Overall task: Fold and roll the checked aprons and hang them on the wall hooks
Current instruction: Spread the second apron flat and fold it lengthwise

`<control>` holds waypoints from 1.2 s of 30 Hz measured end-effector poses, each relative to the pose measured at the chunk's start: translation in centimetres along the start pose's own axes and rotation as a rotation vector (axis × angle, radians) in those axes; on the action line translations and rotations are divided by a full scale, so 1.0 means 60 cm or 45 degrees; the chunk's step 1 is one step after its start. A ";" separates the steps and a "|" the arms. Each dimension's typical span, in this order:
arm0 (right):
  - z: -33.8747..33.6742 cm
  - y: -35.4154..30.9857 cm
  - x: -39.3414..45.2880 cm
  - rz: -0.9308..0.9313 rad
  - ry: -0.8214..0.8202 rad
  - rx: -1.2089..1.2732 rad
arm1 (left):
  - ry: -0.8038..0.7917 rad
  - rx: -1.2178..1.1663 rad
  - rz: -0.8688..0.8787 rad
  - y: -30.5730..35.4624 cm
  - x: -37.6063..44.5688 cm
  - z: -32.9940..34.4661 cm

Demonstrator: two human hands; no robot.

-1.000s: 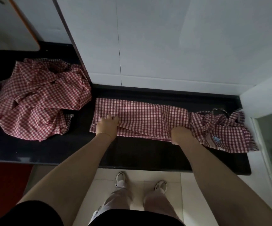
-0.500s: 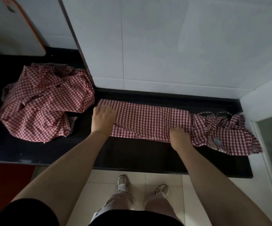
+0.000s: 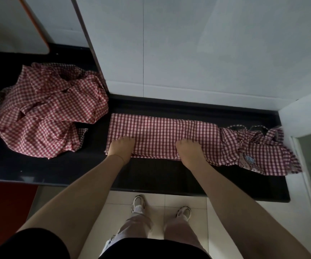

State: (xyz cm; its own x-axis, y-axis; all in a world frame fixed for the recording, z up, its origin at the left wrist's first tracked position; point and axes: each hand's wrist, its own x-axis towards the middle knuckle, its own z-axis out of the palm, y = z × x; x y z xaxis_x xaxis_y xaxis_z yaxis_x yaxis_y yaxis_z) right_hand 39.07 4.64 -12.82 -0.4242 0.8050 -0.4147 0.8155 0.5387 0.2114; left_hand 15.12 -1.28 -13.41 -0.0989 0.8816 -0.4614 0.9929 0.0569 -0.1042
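The folded checked apron [image 3: 162,134] lies as a long band on the black counter [image 3: 151,174], and my left hand [image 3: 120,147] and right hand [image 3: 188,149], a moment ago apart, now both press flat, seemingly open-fingered, on its near edge, so rolling can follow.

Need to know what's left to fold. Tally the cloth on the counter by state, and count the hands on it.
Folded checked apron laid in a strip: 1
Crumpled checked cloth heap: 1
Hands pressing the strip, left hand and right hand: 2
Total: 4
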 end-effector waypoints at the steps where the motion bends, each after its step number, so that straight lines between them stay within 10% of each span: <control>1: 0.001 0.000 0.003 0.026 -0.035 -0.059 | -0.018 -0.022 -0.024 -0.002 -0.001 0.003; 11: 0.044 0.052 -0.002 0.300 -0.219 -0.112 | 0.120 -0.033 -0.066 0.003 -0.005 -0.004; 16: 0.040 0.055 0.005 0.221 -0.221 -0.080 | -0.376 -0.048 -0.081 0.022 0.015 -0.037; 21: 0.025 0.044 -0.003 0.098 -0.031 0.076 | -0.044 -0.456 0.011 0.105 0.032 -0.076; 24: 0.026 0.056 -0.023 0.046 0.157 0.063 | -0.209 -0.390 0.035 0.136 0.033 -0.039; 30: 0.053 0.170 -0.084 0.551 0.214 -0.121 | -0.221 -0.471 -0.074 0.134 0.048 -0.033; 36: 0.079 0.258 -0.124 1.000 0.070 0.494 | -0.170 -0.397 -0.247 0.128 0.038 -0.043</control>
State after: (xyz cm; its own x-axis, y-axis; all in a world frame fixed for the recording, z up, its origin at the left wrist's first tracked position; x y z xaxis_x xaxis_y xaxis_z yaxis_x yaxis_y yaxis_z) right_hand 56.72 5.85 -10.67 0.3059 0.9237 -0.2306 0.9518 -0.2908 0.0976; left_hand 22.67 2.39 -13.00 -0.2738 0.7729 -0.5725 0.9253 0.3741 0.0625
